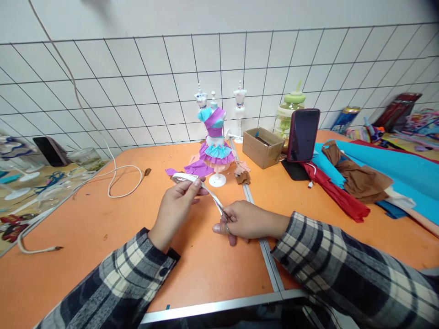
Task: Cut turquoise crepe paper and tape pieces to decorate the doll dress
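My left hand [178, 201] grips a roll of white tape [179, 176] between thumb and fingers, above the orange table. A narrow strip of tape [213, 197] runs from it, slanting down to my right hand [242, 220]. That hand is closed around what look like small metal scissors [227, 227], partly hidden by the fingers, at the strip's lower end. Just beyond my hands stands a small dress form [214, 132] on a round white base, wearing a purple and turquoise top and a ruffled skirt [219, 155]. Purple crepe paper pieces [199, 168] lie beside its base.
Behind stand white mini dress forms [240, 98]. To the right are a cardboard box [263, 148], a green-lidded bottle [290, 112], a propped phone [303, 135] and crepe paper in red [343, 196], brown [365, 176] and blue. A white cable [116, 170] lies left on the table [137, 210].
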### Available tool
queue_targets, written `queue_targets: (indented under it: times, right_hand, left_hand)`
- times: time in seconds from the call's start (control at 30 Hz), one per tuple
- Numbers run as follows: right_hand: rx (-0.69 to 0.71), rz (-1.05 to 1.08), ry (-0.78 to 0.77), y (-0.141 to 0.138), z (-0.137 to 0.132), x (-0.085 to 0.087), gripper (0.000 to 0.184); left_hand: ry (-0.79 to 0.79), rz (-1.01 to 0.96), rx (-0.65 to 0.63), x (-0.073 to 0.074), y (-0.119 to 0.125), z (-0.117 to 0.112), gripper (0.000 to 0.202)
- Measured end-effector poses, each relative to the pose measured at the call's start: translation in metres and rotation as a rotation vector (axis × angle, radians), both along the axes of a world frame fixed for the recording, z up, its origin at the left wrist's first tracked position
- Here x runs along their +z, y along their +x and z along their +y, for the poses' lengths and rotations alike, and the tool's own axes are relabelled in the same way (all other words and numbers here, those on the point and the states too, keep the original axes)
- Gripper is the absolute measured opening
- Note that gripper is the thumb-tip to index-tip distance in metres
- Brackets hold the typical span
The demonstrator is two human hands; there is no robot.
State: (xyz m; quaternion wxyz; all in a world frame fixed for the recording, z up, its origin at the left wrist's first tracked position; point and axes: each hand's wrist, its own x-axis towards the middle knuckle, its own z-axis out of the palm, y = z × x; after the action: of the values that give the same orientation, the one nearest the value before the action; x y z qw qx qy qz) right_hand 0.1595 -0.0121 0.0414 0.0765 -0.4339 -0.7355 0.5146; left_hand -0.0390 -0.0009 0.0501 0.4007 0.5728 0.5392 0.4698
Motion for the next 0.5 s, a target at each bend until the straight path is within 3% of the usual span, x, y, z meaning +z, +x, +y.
queue_targets:
  times: [0.17,0.23,0.33,0.5]
  right_hand:
    - [0.03,0.262,-0.388,-0.0014,-0.0026,0.007,0.044]
    - [0.044,0.305,-0.472,-0.0016,-0.0027,0.0063,0.048]
    - [0.044,0.306,-0.444,-0.0021,-0.003,0.0032,0.048]
    - [0.003,0.186,-0.314,-0.0056,-0.0055,0.0024,0.048]
  left_hand:
    - [-0.01,-0.031,0.036,0.0072,-0.0009,-0.0026,0.046]
    - [0.002,-0.042,0.038,0.0079,0.0009,-0.0045,0.045]
    - [-0.051,-0.135,0.019,0.0073,0.0039,-0.0066,0.044]
    - [-0.117,-0.316,-0.13,0.0081,0.0057,-0.0072,0.036]
